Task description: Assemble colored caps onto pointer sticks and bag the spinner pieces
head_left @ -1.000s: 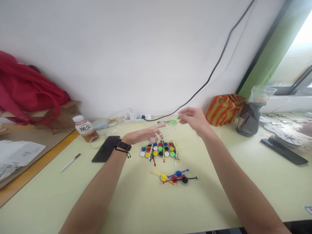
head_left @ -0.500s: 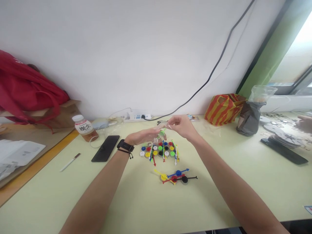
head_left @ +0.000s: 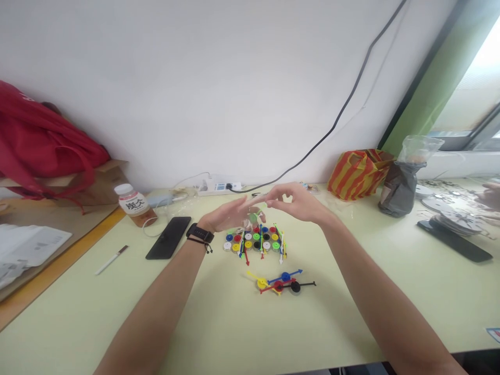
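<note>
A green arrow spinner (head_left: 255,215) is between my two hands, above the table. My left hand (head_left: 228,214), with a dark watch on its wrist, is closed around its pale base, though the fingers partly hide it. My right hand (head_left: 297,202) pinches the green arrow's end between thumb and forefinger. Below the hands stand rows of round coloured discs (head_left: 248,245) with loose arrows (head_left: 281,247) lying across them. Closer to me lie several spinners with arrows attached: a yellow spinner (head_left: 262,284), a blue spinner (head_left: 286,276), a red spinner (head_left: 278,286) and a black spinner (head_left: 296,287).
To the left are a black phone (head_left: 169,238), a pen (head_left: 112,260) and a bottle (head_left: 135,205). A power strip (head_left: 214,187) sits against the wall. On the right are a striped bag (head_left: 357,174), stacked discs (head_left: 461,223) and another person's hand (head_left: 491,196).
My right hand has shifted slightly and its thumb and forefinger now form a rounder loop. The green arrow shows more clearly between my hands. The laid-out pieces stay put.
</note>
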The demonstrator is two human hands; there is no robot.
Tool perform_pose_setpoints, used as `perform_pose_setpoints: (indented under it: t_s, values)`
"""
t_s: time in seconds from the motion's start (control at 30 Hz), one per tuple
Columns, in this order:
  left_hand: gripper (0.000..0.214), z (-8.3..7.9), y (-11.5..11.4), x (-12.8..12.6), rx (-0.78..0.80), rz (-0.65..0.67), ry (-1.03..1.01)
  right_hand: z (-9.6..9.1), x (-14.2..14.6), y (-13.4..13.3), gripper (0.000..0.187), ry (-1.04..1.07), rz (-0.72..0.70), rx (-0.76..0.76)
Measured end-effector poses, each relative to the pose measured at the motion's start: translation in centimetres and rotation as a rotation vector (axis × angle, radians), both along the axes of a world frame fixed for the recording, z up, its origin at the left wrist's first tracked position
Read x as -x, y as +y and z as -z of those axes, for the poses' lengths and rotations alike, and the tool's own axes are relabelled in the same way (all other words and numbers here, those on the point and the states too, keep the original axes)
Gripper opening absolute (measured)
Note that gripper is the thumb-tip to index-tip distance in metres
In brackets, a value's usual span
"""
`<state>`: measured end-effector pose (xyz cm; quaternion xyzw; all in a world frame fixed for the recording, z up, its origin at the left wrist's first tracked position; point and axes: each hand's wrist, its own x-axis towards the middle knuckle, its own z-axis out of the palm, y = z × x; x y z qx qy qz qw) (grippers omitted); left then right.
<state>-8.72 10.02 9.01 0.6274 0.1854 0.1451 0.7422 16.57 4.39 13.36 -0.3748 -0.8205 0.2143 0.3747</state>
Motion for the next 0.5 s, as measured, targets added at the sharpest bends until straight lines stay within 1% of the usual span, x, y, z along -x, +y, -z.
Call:
perform_pose_setpoints:
  t_s: [0.03, 0.1, 0.2, 0.27, 0.37, 0.4, 0.43, 0.47, 0.5]
  values:
    - [0.076, -0.2, -0.1, 0.0, 0.021, 0.01, 0.025, 0.0, -0.1, 0.0, 0.017, 0.008, -0.001, -0.014]
    - [0.082, -0.4, -0.1, 0.0, 0.068, 0.032, 0.084, 0.1, 0.0, 0.0, 0.019, 0.035, -0.001, -0.03]
    - [0.085, -0.5, 0.1, 0.0, 0.089, 0.015, 0.138, 0.4, 0.5, -0.1, 0.02, 0.037, -0.012, -0.061]
    - [0.08, -0.2, 0.5, 0.2, 0.069, -0.028, 0.155, 0.6, 1.0, -0.3, 0.016, 0.057, 0.029, -0.127]
    - [0.067, 0.3, 1.3, 0.8, 0.053, -0.112, 0.155, 0.4, 1.7, -0.7, 0.009, 0.157, 0.208, -0.271]
    - [0.062, 0.5, 1.7, 1.1, 0.053, -0.152, 0.145, 0.3, 2.0, -0.9, 0.005, 0.175, 0.25, -0.291]
    - [0.057, 0.6, 2.1, 1.4, 0.053, -0.2, 0.131, 0.2, 2.2, -1.1, 0.005, 0.167, 0.253, -0.282]
    - [0.051, 0.8, 2.4, 1.7, 0.048, -0.257, 0.121, 0.2, 2.4, -1.3, 0.009, 0.128, 0.213, -0.243]
    - [0.045, 0.9, 2.7, 2.0, 0.044, -0.318, 0.116, 0.3, 2.7, -1.6, 0.012, 0.06, 0.135, -0.178]
